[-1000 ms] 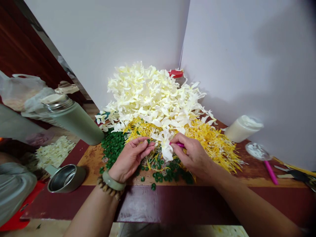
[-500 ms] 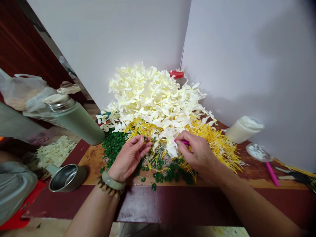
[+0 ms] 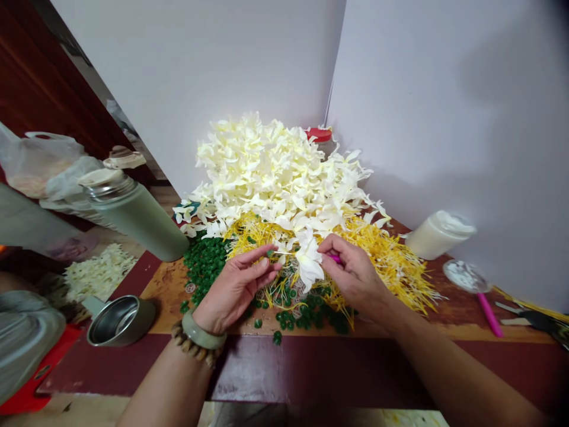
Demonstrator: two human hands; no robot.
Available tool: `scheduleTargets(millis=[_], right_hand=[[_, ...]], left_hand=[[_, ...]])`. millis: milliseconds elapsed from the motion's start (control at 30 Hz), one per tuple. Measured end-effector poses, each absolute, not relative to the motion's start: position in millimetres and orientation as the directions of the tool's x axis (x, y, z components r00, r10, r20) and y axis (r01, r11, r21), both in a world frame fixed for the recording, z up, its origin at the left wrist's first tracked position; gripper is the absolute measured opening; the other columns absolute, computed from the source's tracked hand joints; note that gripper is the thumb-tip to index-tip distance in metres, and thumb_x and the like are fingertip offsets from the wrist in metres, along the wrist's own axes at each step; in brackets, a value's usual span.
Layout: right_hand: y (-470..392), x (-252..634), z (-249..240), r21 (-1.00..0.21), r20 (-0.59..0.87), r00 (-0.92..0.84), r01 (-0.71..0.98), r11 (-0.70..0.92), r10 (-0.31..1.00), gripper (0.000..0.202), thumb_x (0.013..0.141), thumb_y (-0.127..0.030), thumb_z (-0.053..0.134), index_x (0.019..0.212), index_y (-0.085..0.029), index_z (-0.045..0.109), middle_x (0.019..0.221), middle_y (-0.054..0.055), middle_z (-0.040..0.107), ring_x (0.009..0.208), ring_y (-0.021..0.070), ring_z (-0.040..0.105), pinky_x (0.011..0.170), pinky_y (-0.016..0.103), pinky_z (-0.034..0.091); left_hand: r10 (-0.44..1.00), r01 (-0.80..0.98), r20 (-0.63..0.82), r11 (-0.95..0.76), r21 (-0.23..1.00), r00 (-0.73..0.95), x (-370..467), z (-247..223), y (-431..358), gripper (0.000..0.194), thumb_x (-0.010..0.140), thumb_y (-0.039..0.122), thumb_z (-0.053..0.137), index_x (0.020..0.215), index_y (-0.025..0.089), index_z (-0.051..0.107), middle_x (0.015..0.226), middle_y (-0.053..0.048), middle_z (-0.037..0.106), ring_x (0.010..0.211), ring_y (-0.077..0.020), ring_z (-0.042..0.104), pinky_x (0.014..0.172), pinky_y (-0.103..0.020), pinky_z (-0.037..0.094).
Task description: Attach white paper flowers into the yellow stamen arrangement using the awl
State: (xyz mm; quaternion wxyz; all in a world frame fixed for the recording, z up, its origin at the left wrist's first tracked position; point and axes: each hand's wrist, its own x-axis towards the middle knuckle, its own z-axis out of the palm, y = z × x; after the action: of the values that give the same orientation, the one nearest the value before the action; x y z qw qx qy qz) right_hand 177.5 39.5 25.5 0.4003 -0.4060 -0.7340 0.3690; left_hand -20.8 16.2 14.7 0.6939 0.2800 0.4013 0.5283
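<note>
My right hand [image 3: 353, 270] is closed around a magenta-handled needle tool [image 3: 334, 258]. A white artificial flower [image 3: 309, 261] sits on its thin metal shaft, close to my right fingertips. The shaft's tip points left and meets a small green plastic flower piece [image 3: 269, 253] at the fingertips of my left hand [image 3: 242, 281]. My left thumb and index finger pinch near that piece, the other fingers loosely curled. Below and between the hands lie loose green pieces [image 3: 288, 320]. Yellow stamen strands [image 3: 386, 261] spread behind my right hand.
White petals [image 3: 271, 160] are heaped against the pale panels. A green thermos [image 3: 142, 216] and metal cup [image 3: 122, 320] stand left. To the right are a white jar [image 3: 440, 234], a dish of white paste [image 3: 466, 274], a magenta stick [image 3: 489, 314] and scissors [image 3: 540, 320].
My left hand has shifted slightly right, bringing the green piece to the needle's tip. The white flower remains on the shaft near my right hand and has turned a little.
</note>
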Motion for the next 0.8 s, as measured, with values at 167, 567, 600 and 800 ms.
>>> scheduleTargets(millis=[167,567,600,800], right_hand=[[37,173,21,-0.882,0.270,-0.362,0.278,0.380,0.892,0.007,0.083,-0.017,0.041,0.077,-0.019,0.045,0.060,-0.006,0.037,0.050,0.0071,0.034,0.045,0.019,0.027],[32,160,13,-0.890,0.320,-0.333,0.216,0.402,0.887,0.007,0.085,-0.020,0.041,0.080,-0.019,0.046,0.067,-0.003,0.047,0.055,0.0087,0.042,0.049,0.021,0.030],[31,159,12,-0.894,0.314,-0.343,0.207,0.397,0.885,0.007,0.085,-0.020,0.041,0.080,-0.019,0.045,0.066,-0.003,0.046,0.055,0.0087,0.042,0.049,0.021,0.030],[24,150,8,-0.898,0.290,-0.366,0.214,0.384,0.884,0.008,0.082,-0.015,0.038,0.076,-0.020,0.041,0.062,-0.004,0.041,0.055,0.0104,0.038,0.052,0.022,0.032]], left_hand=[[0.960,-0.531,-0.257,0.275,0.802,0.108,-17,11,17,0.023,0.067,0.010,0.067,0.089,0.013,0.068,0.070,-0.001,0.065,0.058,-0.0030,0.056,0.059,-0.010,0.046],[0.973,-0.583,-0.216,0.225,0.780,0.086,-11,13,14,0.024,0.066,0.012,0.069,0.089,0.014,0.067,0.068,0.001,0.062,0.059,-0.0035,0.053,0.060,-0.012,0.043],[0.975,-0.587,-0.211,0.212,0.781,0.071,-11,12,14,0.019,0.066,0.013,0.069,0.084,0.013,0.067,0.067,0.001,0.061,0.058,-0.0035,0.052,0.059,-0.013,0.042],[0.971,-0.565,-0.234,0.221,0.795,0.050,0,8,11,0.009,0.064,0.014,0.070,0.072,0.012,0.067,0.067,0.000,0.062,0.062,-0.0068,0.055,0.062,-0.017,0.043]])
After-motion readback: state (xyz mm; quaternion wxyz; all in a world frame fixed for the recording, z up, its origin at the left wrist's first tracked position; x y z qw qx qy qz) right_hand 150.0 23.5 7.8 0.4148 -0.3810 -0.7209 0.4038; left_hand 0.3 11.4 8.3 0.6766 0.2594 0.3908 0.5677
